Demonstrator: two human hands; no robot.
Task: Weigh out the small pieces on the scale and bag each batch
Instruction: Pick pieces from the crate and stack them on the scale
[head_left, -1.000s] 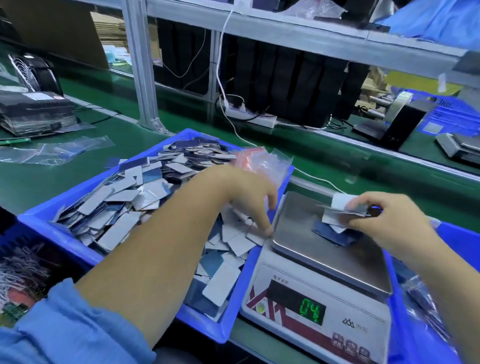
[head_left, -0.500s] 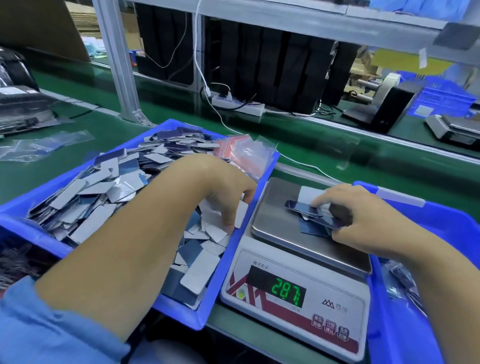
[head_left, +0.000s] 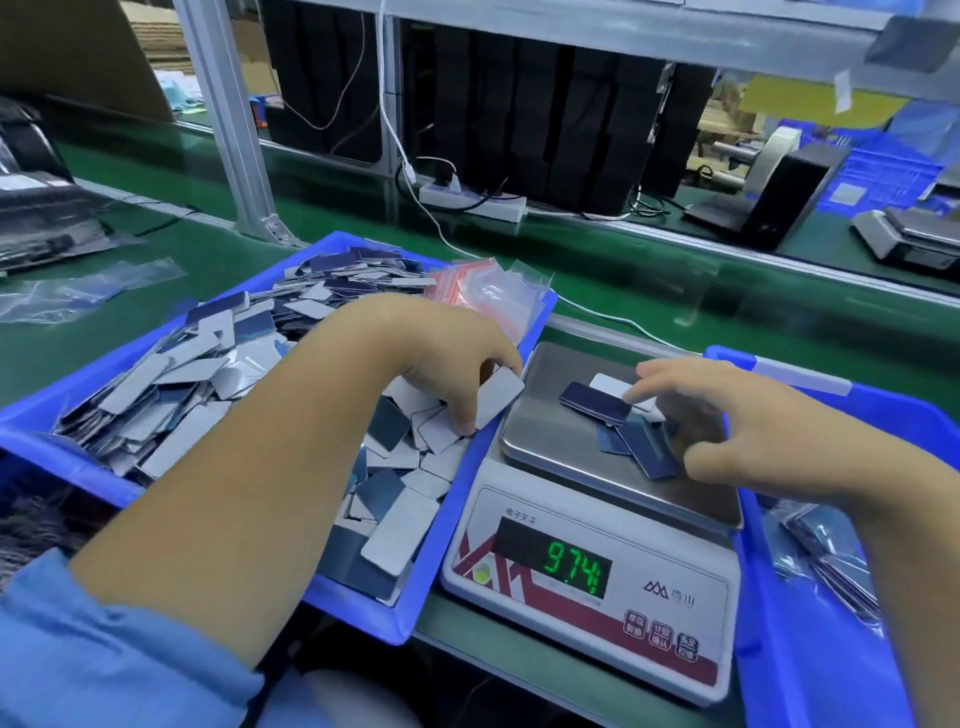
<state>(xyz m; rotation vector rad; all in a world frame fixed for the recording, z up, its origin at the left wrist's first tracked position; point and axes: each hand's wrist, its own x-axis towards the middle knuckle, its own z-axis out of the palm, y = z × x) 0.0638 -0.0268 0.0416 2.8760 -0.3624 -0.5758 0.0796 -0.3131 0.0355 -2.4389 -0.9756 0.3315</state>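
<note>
Several flat rectangular pieces (head_left: 623, 421), brushed steel scale (head_left: 587, 525)

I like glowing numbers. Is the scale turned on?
On. The scale shows lit green digits on its display, with a few small pieces lying on its metal pan.

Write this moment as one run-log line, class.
left hand: pinches white piece over bin | right hand: open over pieces on scale | display: 9.74
</note>
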